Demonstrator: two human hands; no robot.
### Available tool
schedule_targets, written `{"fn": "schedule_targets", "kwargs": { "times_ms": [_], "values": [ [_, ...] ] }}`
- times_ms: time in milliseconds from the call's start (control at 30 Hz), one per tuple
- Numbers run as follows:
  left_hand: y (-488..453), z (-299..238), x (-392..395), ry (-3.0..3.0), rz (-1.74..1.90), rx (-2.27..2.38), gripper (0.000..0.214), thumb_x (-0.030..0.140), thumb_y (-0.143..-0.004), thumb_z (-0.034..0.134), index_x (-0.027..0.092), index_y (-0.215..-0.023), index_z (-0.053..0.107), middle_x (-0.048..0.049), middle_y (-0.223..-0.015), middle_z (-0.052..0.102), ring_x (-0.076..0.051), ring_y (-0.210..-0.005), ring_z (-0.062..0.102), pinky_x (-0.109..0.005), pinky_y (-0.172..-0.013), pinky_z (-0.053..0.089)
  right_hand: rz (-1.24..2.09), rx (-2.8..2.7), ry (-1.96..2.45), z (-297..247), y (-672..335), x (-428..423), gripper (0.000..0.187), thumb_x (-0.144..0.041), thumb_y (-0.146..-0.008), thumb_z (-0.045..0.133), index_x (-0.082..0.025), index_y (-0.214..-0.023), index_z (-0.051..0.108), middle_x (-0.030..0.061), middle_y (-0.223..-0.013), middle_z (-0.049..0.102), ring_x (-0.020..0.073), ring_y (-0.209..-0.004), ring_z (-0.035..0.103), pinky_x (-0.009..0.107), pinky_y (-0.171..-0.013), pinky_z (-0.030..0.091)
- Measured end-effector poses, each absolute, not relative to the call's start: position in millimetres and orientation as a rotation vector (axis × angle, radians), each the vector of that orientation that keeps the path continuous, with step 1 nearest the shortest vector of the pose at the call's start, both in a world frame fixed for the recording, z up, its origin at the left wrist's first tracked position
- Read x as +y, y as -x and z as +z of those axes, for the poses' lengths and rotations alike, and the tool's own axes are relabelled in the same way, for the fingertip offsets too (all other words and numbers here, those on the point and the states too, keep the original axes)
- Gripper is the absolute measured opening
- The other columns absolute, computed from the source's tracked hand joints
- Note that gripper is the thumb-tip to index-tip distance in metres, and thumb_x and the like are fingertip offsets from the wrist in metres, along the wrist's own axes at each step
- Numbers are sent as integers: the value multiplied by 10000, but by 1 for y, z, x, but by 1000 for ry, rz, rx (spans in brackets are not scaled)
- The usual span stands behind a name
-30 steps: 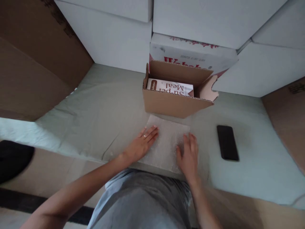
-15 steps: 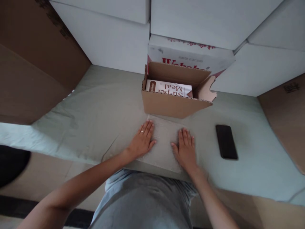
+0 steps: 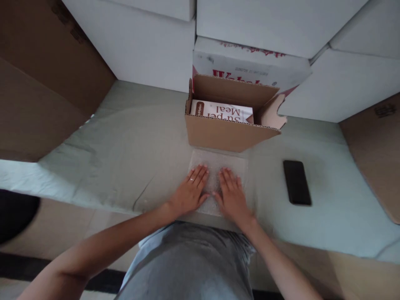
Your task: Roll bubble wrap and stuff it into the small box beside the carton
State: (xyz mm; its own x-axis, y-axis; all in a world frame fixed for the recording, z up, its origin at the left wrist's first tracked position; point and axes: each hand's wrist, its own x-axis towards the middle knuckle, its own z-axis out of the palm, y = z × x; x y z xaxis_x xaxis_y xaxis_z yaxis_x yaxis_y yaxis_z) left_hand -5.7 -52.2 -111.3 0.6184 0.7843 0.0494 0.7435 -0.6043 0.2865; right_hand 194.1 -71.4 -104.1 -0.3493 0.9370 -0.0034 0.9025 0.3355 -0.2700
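Observation:
A translucent sheet of bubble wrap (image 3: 214,185) lies flat at the front of the cloth-covered surface. My left hand (image 3: 192,189) rests palm down on its left side, fingers stretched out, with a ring on one finger. On its right side my right hand (image 3: 233,193) lies flat too, fingers extended. Just beyond the sheet stands an open brown cardboard box (image 3: 231,135). Inside it is a white carton (image 3: 221,110) with brown "Su-per Meal" lettering, upside down from here; its lower part is hidden by the box wall.
To the right lies a black phone (image 3: 297,182). White boxes (image 3: 150,46) are stacked along the back, with a red-lettered box (image 3: 250,68) among them. Large brown cartons stand at the left (image 3: 46,91) and right (image 3: 375,150). The greenish cloth (image 3: 125,137) ends at the near edge.
My hands have moved closer together over the bubble wrap, the right one shifting left. Both stay flat. The view has shifted slightly.

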Motion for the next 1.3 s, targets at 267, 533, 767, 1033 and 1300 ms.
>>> {"fn": "schedule_targets", "kwargs": {
  "times_ms": [267, 533, 767, 1033, 1300],
  "values": [
    [43, -106, -73, -2604, 172, 961, 780, 511, -862, 472, 69, -1441, 193, -193, -1514, 206, -301, -1426, 78, -479, -1137, 184, 282, -2346, 1727, -116, -231, -100, 622, -349, -931, 385, -177, -1475, 136, 149, -1502, 280, 277, -1397, 227, 558, -1100, 212],
    [41, -99, -77, -2602, 271, 772, 335, 172, -916, 398, 112, -1219, 528, -131, -1331, 531, -228, -1342, 363, -390, -1092, 349, 575, -2402, 1400, -101, -240, -109, 722, -434, -853, 524, -202, -1455, 200, 143, -1500, 280, 275, -1399, 218, 540, -1089, 290],
    [40, -91, -77, -2502, 325, 845, 344, 314, -855, 514, 123, -1135, 572, -164, -1280, 555, -271, -1263, 454, -434, -1046, 389, 534, -2453, 1396, -106, -254, -125, 574, -266, -855, 537, -223, -1396, 350, 115, -1456, 378, 243, -1380, 280, 523, -1071, 348],
    [32, -99, -85, -2515, 289, 902, 331, 208, -908, 414, 139, -1213, 523, -146, -1267, 560, -240, -1234, 473, -417, -1027, 403, 605, -2164, 1319, -105, -246, -118, 220, -182, -882, 467, -219, -1061, 591, 110, -1307, 545, 234, -1269, 457, 506, -1010, 427],
    [54, -85, -64, -2399, 408, 879, 202, 241, -804, 555, 127, -952, 633, -152, -1480, 309, -325, -1409, 164, -487, -1120, 278, 676, -2323, 1251, -102, -262, -106, 391, -169, -844, 512, -254, -1223, 556, 75, -1361, 509, 229, -1336, 370, 524, -1036, 397]
  ]
}}
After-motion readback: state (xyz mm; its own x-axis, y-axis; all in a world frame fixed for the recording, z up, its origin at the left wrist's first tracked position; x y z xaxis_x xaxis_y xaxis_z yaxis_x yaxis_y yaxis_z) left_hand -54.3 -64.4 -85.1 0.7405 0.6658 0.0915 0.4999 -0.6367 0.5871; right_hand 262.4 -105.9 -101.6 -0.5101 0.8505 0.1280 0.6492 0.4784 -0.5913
